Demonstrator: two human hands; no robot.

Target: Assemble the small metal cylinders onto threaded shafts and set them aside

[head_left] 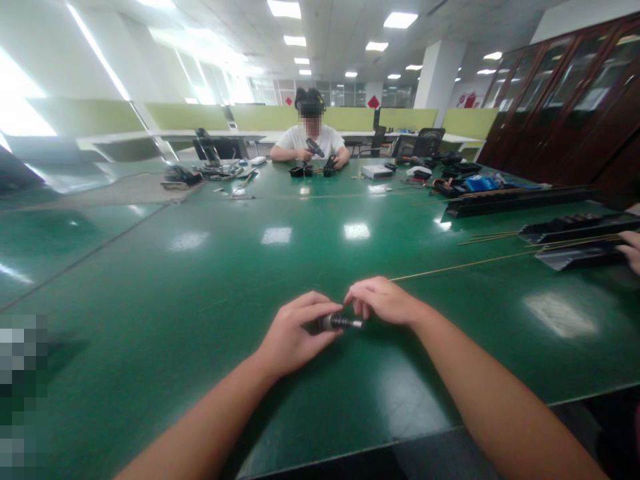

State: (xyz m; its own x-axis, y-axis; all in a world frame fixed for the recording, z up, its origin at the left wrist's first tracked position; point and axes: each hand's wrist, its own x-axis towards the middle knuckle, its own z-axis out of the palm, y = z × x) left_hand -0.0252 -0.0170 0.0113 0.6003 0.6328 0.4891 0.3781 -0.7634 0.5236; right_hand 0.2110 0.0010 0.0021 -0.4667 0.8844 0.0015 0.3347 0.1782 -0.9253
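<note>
Left hand [300, 332] closed round the dark body of a small cylindrical part [341, 323], thumb and fingers on its rear end, held low over the green table [230, 267]; ribbed section and pale tip stick out past the fingertips, pointing right; right hand [377, 300] just beside the tip, fingers curled, looks like nothing gripped, but blur makes that uncertain, so can't tell its grip; thin brass-coloured rod [465, 266] runs from behind right hand to black channel [575, 257]; no brand or label legible.
</note>
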